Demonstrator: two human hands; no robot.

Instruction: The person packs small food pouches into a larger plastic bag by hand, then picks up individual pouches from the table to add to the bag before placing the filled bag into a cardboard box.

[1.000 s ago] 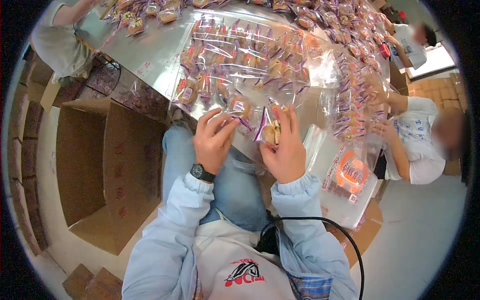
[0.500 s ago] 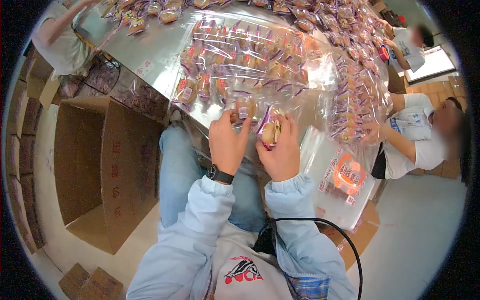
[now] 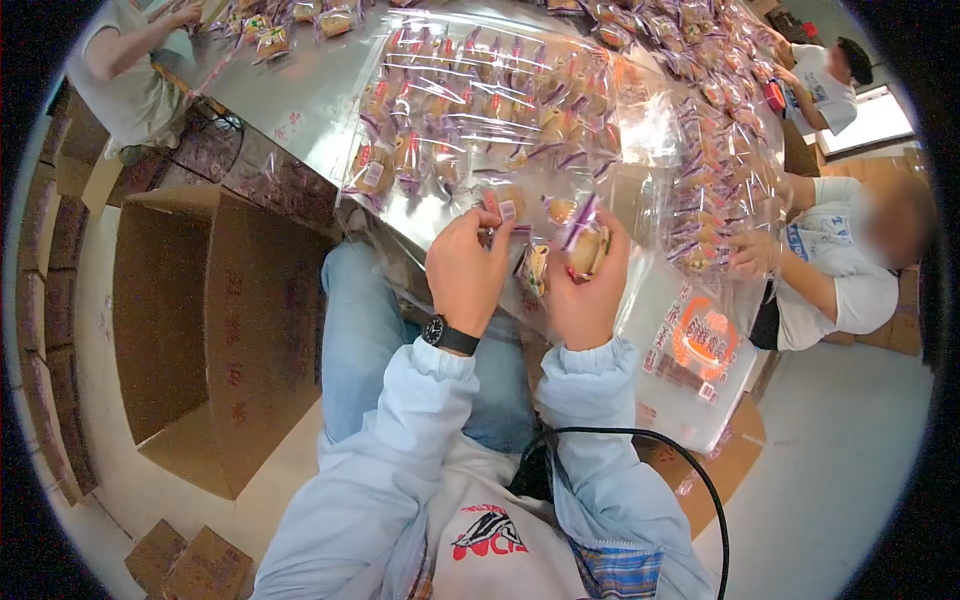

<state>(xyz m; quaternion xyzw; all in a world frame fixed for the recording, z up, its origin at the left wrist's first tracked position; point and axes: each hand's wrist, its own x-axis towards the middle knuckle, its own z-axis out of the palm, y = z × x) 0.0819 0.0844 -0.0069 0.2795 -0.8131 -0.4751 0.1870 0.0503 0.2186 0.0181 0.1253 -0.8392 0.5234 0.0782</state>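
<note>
My left hand, a black watch on its wrist, has its fingertips pinched at the edge of a wrapped bun with a white label. Within my right hand is a second wrapped bun, held tilted between thumb and fingers in its purple-edged clear wrapper. Another wrapped bun lies just left of the right thumb, and one more sits beyond the right fingertips. Ahead of both hands, a large clear plastic bag covers rows of wrapped buns on the metal table.
A stack of printed clear bags lies to the right. On the left stands an open cardboard box. A person at the right handles another filled bag; other people work farther off. Loose wrapped buns heap at the back.
My right hand has moved right with its bun, turning it more upright. A wrapped bun now shows beside the right thumb. My left hand has shifted slightly up and right.
</note>
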